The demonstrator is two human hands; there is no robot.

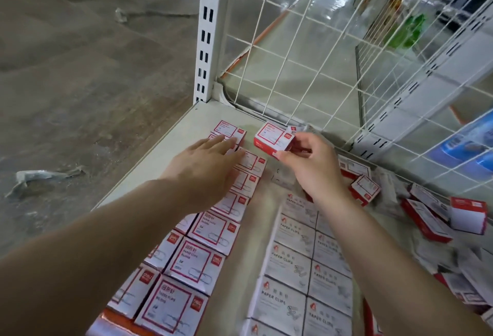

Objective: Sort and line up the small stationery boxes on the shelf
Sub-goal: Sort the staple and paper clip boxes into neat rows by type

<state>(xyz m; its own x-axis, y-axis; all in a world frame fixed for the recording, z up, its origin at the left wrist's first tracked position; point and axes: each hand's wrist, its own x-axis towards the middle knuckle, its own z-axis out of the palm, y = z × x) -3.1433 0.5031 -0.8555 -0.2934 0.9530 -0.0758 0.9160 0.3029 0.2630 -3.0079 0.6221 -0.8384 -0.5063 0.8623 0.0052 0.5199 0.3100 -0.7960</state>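
Note:
My right hand (312,165) pinches a small red-and-white paper-clip box (273,136) and holds it tilted just above the white shelf (170,138) near the back. My left hand (208,159) lies flat, fingers straight, on the far end of two lined-up rows of the same red-and-white boxes (192,258) running along the shelf's left side. Two rows of white paper-clip boxes (301,269) lie lined up under my right forearm. Loose red-and-white boxes (426,218) lie jumbled at the right.
A white slotted upright (206,31) stands at the shelf's back left corner. A white wire grid (333,50) closes the back and right side. The grey floor (80,68) lies beyond the left edge, with plastic scraps (40,178) on it.

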